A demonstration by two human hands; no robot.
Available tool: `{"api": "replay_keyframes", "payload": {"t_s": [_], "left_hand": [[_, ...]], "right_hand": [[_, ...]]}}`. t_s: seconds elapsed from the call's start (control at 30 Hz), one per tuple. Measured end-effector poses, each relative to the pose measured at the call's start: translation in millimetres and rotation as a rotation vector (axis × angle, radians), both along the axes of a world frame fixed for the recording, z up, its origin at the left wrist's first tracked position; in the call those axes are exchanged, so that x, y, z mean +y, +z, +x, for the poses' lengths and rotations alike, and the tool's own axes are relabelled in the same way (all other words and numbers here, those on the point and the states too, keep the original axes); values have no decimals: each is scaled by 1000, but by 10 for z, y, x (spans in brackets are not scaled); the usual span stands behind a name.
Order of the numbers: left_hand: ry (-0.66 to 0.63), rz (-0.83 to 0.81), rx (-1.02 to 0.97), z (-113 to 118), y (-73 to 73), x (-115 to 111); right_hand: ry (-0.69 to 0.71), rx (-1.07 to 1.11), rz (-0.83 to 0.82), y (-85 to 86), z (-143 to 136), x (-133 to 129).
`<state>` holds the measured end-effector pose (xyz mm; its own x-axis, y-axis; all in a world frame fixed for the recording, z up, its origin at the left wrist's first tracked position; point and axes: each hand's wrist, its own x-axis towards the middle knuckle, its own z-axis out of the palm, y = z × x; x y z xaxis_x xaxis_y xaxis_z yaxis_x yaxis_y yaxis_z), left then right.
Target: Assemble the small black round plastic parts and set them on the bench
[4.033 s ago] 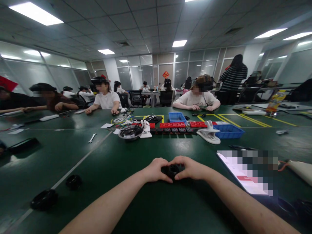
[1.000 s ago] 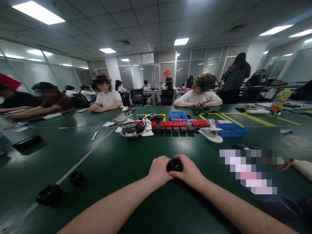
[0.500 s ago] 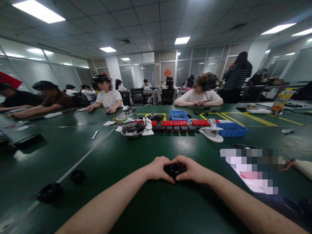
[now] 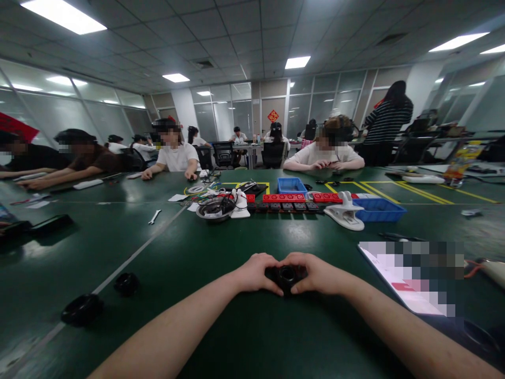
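- Head view: both hands meet in the lower centre of the frame, with a black ring (image 4: 287, 285) between them, its hole turned up toward the camera.
- Left hand (image 4: 257, 272) has its fingers curled on the ring's left side; right hand (image 4: 313, 273) has its fingers curled on the right side. Both appear to grip it, neither hand nearer.
- Hidden by the fingers: the ring's outer sides, so I cannot tell a long axis, nor whether it touches the green surface (image 4: 252, 337).
- Two more black pieces, a larger one (image 4: 82, 310) and a smaller one (image 4: 126, 285), lie well apart at lower left, on the left hand's side.
- Toward the right edge of the frame, a phone (image 4: 418, 303) bounds sideways room beside the right forearm.
- Beyond the hands, the surface stretches to the red power strips (image 4: 284, 198) and white clamp (image 4: 346, 213).
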<state>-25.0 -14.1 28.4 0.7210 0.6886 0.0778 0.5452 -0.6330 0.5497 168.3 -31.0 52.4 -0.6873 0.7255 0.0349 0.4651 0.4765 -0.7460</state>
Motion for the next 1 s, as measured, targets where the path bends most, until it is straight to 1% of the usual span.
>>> {"api": "replay_keyframes", "payload": {"t_s": [0.07, 0.17, 0.23, 0.3, 0.37, 0.47, 0.57, 0.77, 1.0], "left_hand": [[73, -13, -44, 7, -33, -2], [177, 15, -112, 26, -57, -19], [210, 50, -147, 41, -58, -33], [240, 81, -158, 55, -56, -46], [288, 123, -146, 72, -58, -62], [351, 194, -105, 107, -65, -99], [383, 230, -51, 151, -63, -148], [424, 222, -19, 213, -71, -197], [434, 192, -28, 227, -111, -182]], "right_hand": [[-98, 18, 45, -64, -1, 28], [-289, 51, 136, -184, -24, 64], [-360, 72, 209, -251, -46, 76], [-367, 89, 245, -292, -62, 77], [-373, 101, 220, -307, -71, 69], [-403, 103, 185, -297, -76, 48], [-387, 87, 223, -278, -76, 29], [-387, 11, 281, -263, -95, 24], [-488, 14, 255, -252, -180, -8]]}}
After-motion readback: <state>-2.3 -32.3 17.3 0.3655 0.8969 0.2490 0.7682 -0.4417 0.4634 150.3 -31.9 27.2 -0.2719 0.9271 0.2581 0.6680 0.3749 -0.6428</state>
